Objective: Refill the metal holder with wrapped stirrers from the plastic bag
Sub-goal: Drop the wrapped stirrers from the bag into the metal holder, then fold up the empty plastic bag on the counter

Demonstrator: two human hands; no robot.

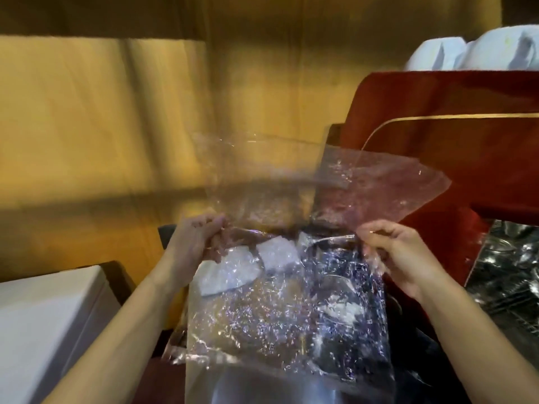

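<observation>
A large clear, crinkled plastic bag (291,304) hangs in front of me, held up by both hands. My left hand (194,243) pinches its left upper edge, and my right hand (399,258) pinches the right upper edge. The bag's loose top flap (364,188) stands up and is blurred. White wrapped packets (277,253) show through the plastic near the top, though I cannot tell whether they lie inside the bag or behind it. I cannot pick out a metal holder in this view.
A white box (43,325) sits at the lower left. A red cloth with gold trim (452,135) covers something at the right, with white folded linens (478,51) above it. Shiny metal items in a rack (507,275) lie at the far right. A yellow cloth (102,126) hangs behind.
</observation>
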